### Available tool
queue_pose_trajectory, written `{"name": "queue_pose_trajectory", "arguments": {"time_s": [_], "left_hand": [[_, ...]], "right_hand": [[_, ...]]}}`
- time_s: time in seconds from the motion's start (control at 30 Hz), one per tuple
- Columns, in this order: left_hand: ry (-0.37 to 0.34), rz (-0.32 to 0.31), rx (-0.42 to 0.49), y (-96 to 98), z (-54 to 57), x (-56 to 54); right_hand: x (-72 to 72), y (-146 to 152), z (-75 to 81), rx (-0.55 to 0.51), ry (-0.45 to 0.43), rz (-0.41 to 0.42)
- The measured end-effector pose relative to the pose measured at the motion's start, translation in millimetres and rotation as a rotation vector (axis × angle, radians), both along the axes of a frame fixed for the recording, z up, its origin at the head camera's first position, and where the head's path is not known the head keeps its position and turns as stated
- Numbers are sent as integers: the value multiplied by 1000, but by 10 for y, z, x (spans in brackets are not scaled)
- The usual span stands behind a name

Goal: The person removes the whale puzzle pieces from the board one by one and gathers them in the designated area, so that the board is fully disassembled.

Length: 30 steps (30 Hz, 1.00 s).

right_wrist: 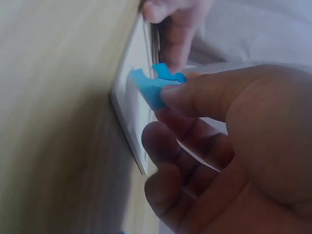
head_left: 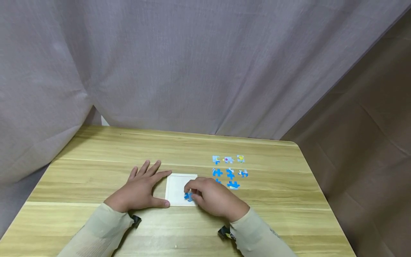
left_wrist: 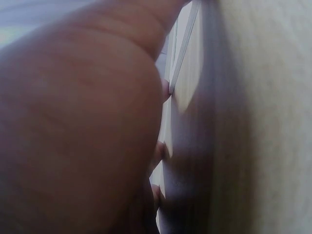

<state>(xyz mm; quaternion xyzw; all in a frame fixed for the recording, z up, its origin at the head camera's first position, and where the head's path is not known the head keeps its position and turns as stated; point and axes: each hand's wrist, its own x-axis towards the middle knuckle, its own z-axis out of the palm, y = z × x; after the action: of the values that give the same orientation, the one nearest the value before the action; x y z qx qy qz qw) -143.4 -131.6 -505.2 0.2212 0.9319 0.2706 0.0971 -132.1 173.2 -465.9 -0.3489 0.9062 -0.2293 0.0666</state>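
A blue jigsaw piece point(right_wrist: 152, 88) is pinched between the thumb and index finger of my right hand point(head_left: 214, 197). The hand holds it over the near right corner of a shallow white puzzle tray point(head_left: 176, 189). Along the tray's left side lies my left hand point(head_left: 142, 189), fingers spread on the table. Its thumb tip touches the near left corner and its index fingertip the far left one. The palm of the left hand point(left_wrist: 83, 112) fills much of the left wrist view.
Right of the tray, several loose jigsaw pieces point(head_left: 230, 173) lie in rough rows, one partly behind the right hand. They stand on a wooden table point(head_left: 273, 214). A grey curtain point(head_left: 179, 71) hangs behind the far edge.
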Motion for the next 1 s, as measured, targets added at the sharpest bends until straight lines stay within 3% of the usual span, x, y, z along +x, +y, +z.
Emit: {"name": "queue_pose_trajectory", "arguments": {"time_s": [0.47, 0.73, 1.0], "left_hand": [[-19, -1, 0, -16, 13, 3], [-12, 1, 2, -20, 8, -1], [-14, 1, -2, -10, 17, 11]], "right_hand": [[-147, 587, 308, -97, 13, -208], [-229, 1034, 502, -74, -50, -370], [-317, 1451, 475, -35, -134, -451]]}}
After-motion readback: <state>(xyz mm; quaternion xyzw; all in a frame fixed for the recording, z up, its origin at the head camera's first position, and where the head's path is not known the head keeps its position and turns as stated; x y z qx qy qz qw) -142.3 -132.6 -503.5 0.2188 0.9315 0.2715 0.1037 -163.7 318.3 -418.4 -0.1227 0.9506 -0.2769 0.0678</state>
